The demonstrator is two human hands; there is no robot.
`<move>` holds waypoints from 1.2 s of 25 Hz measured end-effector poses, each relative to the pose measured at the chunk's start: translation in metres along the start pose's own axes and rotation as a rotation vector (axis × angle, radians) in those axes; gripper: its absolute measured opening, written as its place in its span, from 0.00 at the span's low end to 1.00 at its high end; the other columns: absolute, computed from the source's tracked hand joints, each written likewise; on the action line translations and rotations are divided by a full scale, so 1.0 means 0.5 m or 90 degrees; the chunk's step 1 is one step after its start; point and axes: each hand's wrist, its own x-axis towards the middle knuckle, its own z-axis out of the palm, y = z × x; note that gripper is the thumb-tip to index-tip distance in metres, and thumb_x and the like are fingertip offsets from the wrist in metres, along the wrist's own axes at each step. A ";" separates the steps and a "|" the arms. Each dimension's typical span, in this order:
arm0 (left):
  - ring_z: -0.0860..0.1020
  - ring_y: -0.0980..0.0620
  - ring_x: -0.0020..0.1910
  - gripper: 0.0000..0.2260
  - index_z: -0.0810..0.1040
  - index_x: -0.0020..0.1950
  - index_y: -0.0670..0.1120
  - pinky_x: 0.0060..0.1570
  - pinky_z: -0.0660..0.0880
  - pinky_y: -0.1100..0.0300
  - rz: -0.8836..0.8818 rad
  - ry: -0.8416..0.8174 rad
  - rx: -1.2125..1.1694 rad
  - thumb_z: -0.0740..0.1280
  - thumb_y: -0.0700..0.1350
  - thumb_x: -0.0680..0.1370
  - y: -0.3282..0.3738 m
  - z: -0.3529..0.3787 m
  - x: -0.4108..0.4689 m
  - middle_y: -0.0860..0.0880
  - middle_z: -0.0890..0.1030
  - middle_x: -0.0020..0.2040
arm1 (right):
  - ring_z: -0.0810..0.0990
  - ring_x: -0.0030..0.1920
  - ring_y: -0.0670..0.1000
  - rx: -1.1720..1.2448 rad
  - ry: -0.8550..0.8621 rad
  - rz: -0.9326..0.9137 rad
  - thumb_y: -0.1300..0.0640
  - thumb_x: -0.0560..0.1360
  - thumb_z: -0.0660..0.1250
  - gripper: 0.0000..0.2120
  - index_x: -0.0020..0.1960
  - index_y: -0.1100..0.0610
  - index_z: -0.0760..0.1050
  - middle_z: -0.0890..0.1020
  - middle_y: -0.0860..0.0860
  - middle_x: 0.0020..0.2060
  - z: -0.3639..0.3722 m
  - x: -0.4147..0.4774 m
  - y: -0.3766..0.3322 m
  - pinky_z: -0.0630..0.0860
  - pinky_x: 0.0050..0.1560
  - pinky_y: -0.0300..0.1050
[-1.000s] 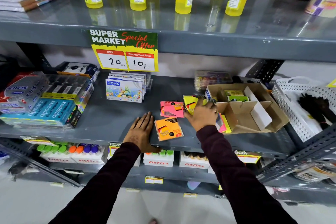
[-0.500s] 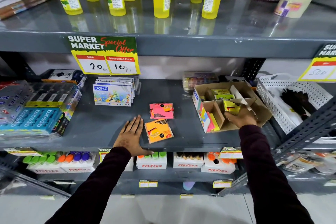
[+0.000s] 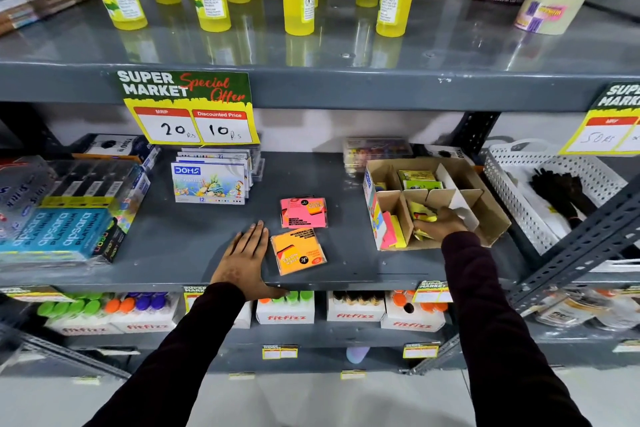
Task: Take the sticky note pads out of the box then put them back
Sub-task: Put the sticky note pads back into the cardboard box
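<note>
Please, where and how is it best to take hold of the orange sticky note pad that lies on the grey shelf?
The square orange sticky note pad lies flat on the grey metal shelf, slightly rotated, near the front edge. Probably best: come from above and pinch its two opposite side edges. The pink sticky note pad is close behind and the left hand rests flat beside it, so the right edge and front corner offer the freest grip.

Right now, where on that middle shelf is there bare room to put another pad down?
Bare shelf lies between the crayon packs and cardboard box, and between pink pad and box. The left end, by the pen boxes, is crowded.
</note>
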 end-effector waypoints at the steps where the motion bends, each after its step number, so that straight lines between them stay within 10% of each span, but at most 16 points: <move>1: 0.40 0.46 0.77 0.59 0.38 0.76 0.42 0.74 0.37 0.52 -0.002 -0.001 -0.001 0.59 0.78 0.61 0.001 0.000 0.000 0.43 0.40 0.78 | 0.73 0.67 0.62 -0.014 -0.003 -0.004 0.47 0.72 0.71 0.31 0.69 0.61 0.68 0.75 0.60 0.67 0.006 -0.003 -0.004 0.71 0.68 0.53; 24: 0.41 0.45 0.77 0.59 0.39 0.76 0.42 0.74 0.37 0.51 0.006 0.002 -0.010 0.60 0.78 0.61 0.000 0.002 0.000 0.43 0.42 0.78 | 0.64 0.72 0.65 -0.210 0.091 -0.031 0.58 0.77 0.66 0.25 0.71 0.61 0.63 0.65 0.61 0.73 0.059 -0.049 0.012 0.64 0.73 0.57; 30: 0.42 0.46 0.77 0.58 0.39 0.76 0.43 0.73 0.36 0.53 0.006 0.013 -0.027 0.61 0.77 0.61 -0.001 0.001 -0.001 0.43 0.42 0.78 | 0.74 0.64 0.59 -0.052 0.186 -0.319 0.51 0.78 0.62 0.18 0.64 0.59 0.75 0.78 0.61 0.60 0.122 -0.161 -0.190 0.73 0.61 0.51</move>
